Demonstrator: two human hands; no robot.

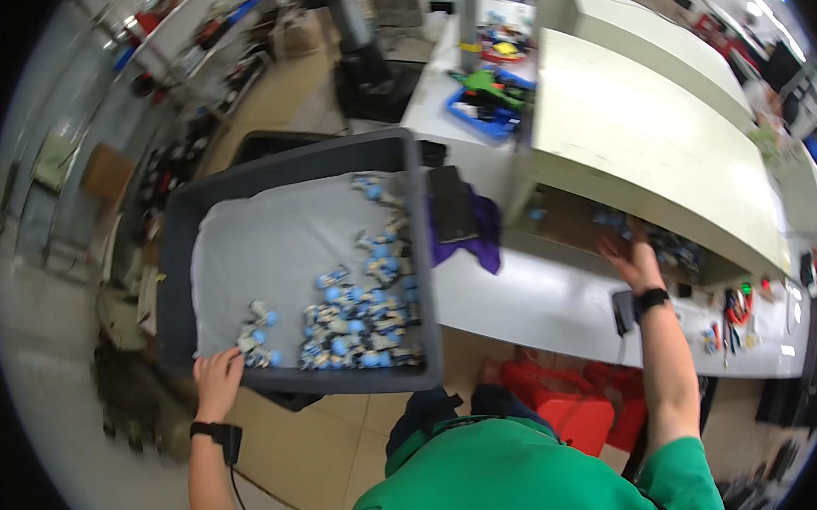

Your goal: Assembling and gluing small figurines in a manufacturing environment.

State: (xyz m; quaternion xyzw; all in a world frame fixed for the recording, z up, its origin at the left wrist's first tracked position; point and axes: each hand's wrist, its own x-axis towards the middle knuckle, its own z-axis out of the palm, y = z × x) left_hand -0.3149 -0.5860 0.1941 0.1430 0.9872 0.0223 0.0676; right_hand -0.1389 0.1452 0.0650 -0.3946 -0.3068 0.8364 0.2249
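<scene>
Head view. Grey bin (pixel 175 260): its floor is being covered by a pale sheet (pixel 258 236). Small blue-and-white parts (pixel 357 324) are being carried in it, heaped at the near right corner; a smaller group (pixel 259 334) is being carried at the near left corner. Left hand (pixel 218 377): being laid at the rim of that corner, fingers together; whether anything is being gripped cannot be told. Right hand (pixel 635 262): being held at the opening of a cream cabinet (pixel 644 128) on the white desk (pixel 486 292), thumb and fingers being spread apart beside further parts (pixel 680 253). Purple cloth (pixel 489 239): being partly covered by a dark pad (pixel 450 206) at the desk's left edge.
</scene>
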